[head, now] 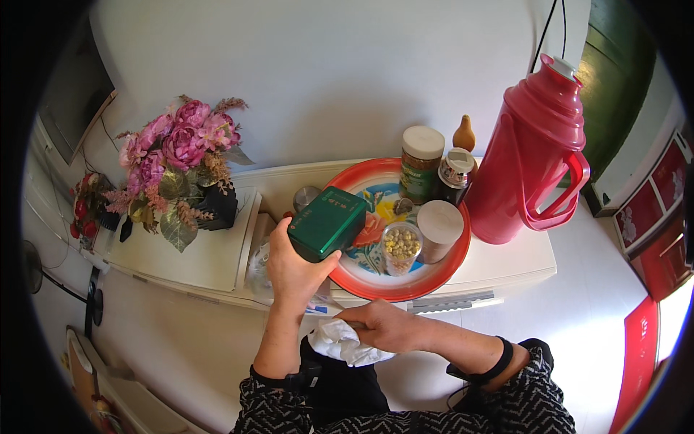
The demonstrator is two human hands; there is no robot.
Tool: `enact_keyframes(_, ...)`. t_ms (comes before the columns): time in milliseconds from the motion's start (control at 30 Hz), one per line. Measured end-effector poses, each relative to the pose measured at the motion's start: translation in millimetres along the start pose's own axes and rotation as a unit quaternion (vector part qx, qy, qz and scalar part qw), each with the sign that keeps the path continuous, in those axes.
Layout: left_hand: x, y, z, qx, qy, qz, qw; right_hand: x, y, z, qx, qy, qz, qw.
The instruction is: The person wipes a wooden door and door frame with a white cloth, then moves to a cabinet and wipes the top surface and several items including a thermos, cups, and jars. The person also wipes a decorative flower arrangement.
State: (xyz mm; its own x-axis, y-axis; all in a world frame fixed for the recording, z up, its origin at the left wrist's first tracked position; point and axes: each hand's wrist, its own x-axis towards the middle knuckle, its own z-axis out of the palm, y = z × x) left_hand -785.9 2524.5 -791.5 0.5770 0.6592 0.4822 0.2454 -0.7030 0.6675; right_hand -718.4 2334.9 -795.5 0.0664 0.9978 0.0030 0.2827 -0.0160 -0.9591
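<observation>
My left hand [298,266] grips a green metallic box [328,222] by its near end, tilted over the left side of a round enamel tray [444,276] with a red rim. Closer to my body, my right hand [387,325] holds a crumpled white cloth [347,342] below the cabinet's front edge. On the tray stand a clear cup of yellowish dried buds [401,247], a jar with a pale lid [440,222], a green-labelled jar with a white lid [421,163] and a dark jar with a silver and white cap [455,171].
A tall pink thermos flask [526,157] stands on the white cabinet [520,263] right of the tray, with a small gourd [464,133] behind the jars. Artificial pink flowers in a black pot [219,209] stand at the left. A round metal lid [306,198] lies beside the tray.
</observation>
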Motion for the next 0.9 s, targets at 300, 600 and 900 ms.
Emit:
enact_keyframes(300,-23,11,38,0.083,0.019,0.057,0.995,-15,-19,-5,0.012,0.029,-0.011,0.999)
enact_keyframes(600,-46,-4,56,0.069,-0.014,0.097,0.993,-3,-21,-7,0.024,0.191,0.005,0.981)
enact_keyframes(900,-34,-37,42,-0.003,-0.166,0.05,0.985,50,-16,-18,-0.315,0.398,-0.151,0.848)
